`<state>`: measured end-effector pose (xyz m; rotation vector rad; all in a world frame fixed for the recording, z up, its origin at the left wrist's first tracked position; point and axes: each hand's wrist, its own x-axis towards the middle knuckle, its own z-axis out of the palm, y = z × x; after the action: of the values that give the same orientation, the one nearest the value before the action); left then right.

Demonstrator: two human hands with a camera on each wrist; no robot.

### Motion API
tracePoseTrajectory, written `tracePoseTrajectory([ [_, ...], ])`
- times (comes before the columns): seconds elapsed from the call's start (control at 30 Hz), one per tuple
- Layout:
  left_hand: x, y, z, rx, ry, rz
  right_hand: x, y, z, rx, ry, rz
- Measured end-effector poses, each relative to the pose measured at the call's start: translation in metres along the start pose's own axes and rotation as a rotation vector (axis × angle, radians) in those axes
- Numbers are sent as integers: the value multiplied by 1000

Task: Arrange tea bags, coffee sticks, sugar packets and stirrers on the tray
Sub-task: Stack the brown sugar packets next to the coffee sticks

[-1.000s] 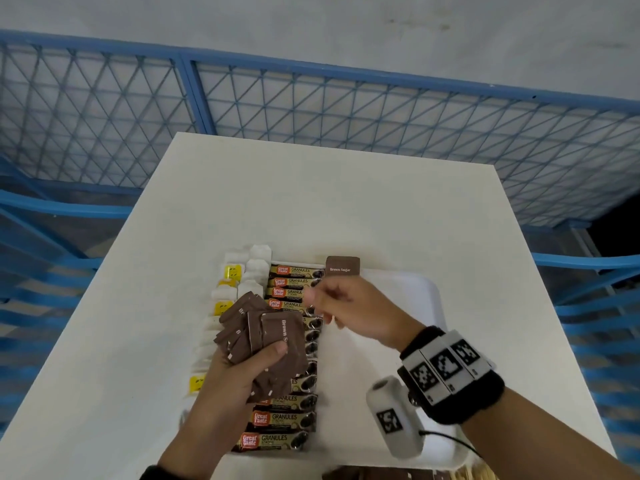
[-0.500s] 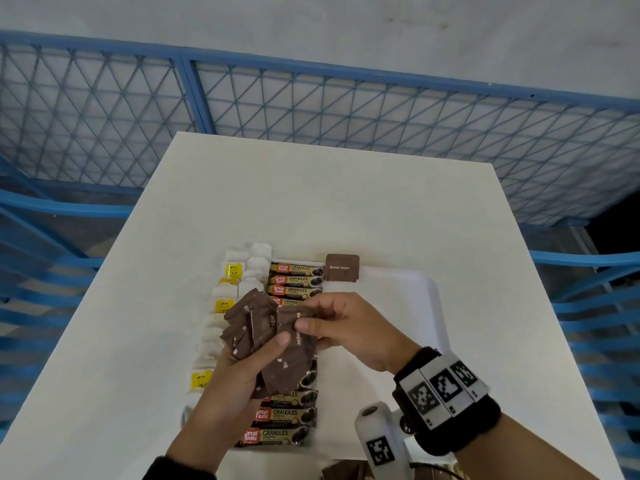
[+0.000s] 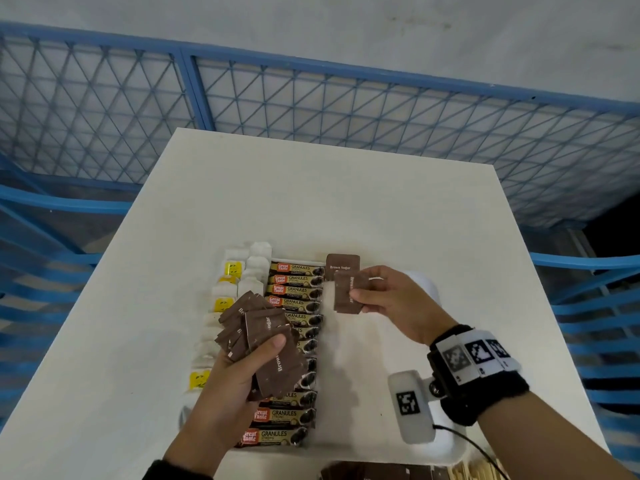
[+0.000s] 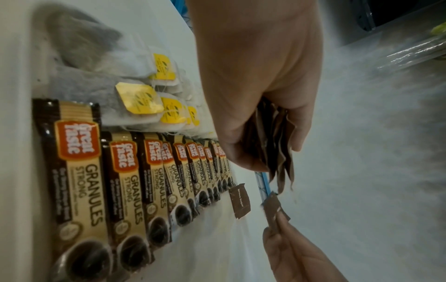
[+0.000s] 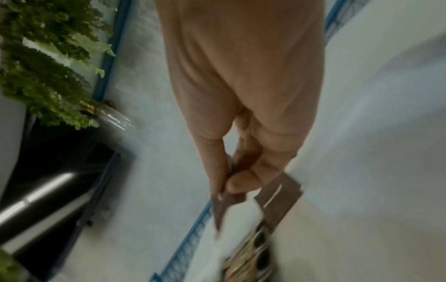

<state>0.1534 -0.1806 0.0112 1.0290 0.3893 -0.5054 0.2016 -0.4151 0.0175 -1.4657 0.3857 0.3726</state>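
On the white tray [image 3: 363, 403] lie a column of tea bags [image 3: 239, 282] with yellow tags at the left and a column of coffee sticks [image 3: 294, 292] beside it. One brown sugar packet [image 3: 343, 266] lies at the tray's far edge, right of the top coffee stick. My left hand [image 3: 239, 375] grips a fanned bunch of brown sugar packets [image 3: 263, 341] above the coffee sticks. My right hand [image 3: 384, 299] pinches a single brown sugar packet [image 3: 346, 296] just below the laid one. In the left wrist view the bunch [image 4: 277, 145] hangs from my left hand's fingers.
The tray sits on a white table [image 3: 311, 202] with a blue mesh fence [image 3: 311, 105] behind and at both sides. More brown packets [image 3: 374, 472] and pale sticks [image 3: 478, 471] show at the near edge. The tray's right half is bare.
My right hand went to the bunch in my left hand, took one sugar packet and carried it up and right toward the packet lying on the tray. The left hand stayed put.
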Motion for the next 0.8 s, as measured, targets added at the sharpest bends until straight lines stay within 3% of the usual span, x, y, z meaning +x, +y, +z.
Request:
tracePoseTrajectory([
  [0.2,1,-4,-1,18,35,-30,27,0,-39,-672,284,-122],
  [0.33,2,-3,-1,24,49,-30,42,-4,-47,-904,244,-144],
  [0.8,4,-5,-3,43,59,-23,70,-2,-42,-969,277,-150],
])
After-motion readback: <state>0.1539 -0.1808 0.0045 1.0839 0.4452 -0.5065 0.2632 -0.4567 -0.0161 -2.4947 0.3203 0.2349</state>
